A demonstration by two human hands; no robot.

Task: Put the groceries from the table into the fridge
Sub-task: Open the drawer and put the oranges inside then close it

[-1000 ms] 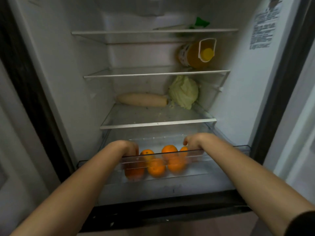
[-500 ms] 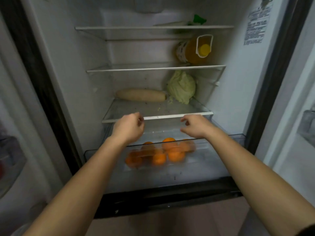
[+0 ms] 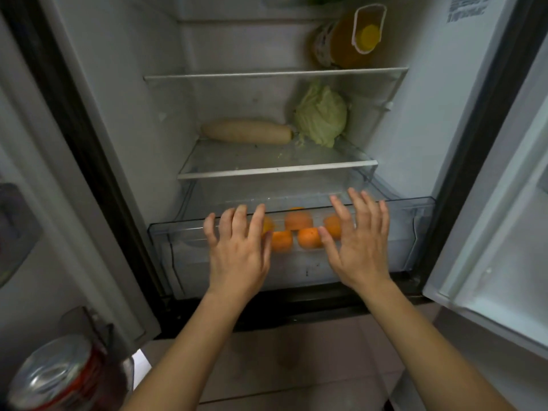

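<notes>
The fridge stands open in front of me. Its clear bottom drawer [image 3: 415, 232] is pulled partway out and holds several oranges [image 3: 299, 221]. My left hand [image 3: 240, 250] lies flat against the drawer's front with fingers spread, holding nothing. My right hand [image 3: 360, 241] is spread the same way on the drawer's front, just right of the oranges. On the glass shelf [image 3: 275, 171] above lie a white radish [image 3: 246, 131] and a green cabbage [image 3: 321, 115]. A bottle of yellow oil [image 3: 347, 37] lies on the shelf above that.
The left fridge door [image 3: 35, 203] is swung open, with a red drink can [image 3: 56, 378] in its lower rack. The right door [image 3: 501, 232] is open too, close to my right forearm. Tiled floor shows below the fridge.
Both hands came up out of the drawer, opened, and now press flat on its front. The view has dropped and come closer to the fridge.
</notes>
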